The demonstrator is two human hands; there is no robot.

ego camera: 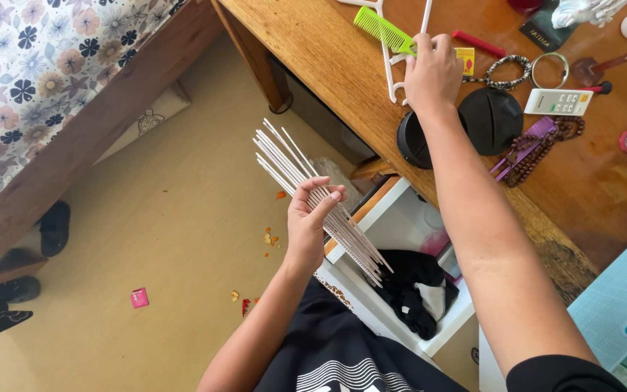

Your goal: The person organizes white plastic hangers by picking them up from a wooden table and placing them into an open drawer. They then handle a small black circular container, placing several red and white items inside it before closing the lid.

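My left hand (312, 218) grips a bundle of several thin pale sticks (292, 163) that fan out up-left and down-right, held over the floor beside an open white drawer (393, 218). My right hand (433, 72) reaches out over the wooden table (328, 51), fingers closed on a white plastic hanger (388, 69) next to a bright green comb (382, 29). What exactly lies under the palm is hidden.
On the table lie a black round case (491, 120), a white remote (559, 101), bangles (549, 69), brown beads (538, 152), a purple comb and a red stick. Dark clothes (415, 283) fill the drawer. A floral bed (30, 72), shoes (54, 227) and floor scraps sit left; a blue bin (618, 305) right.
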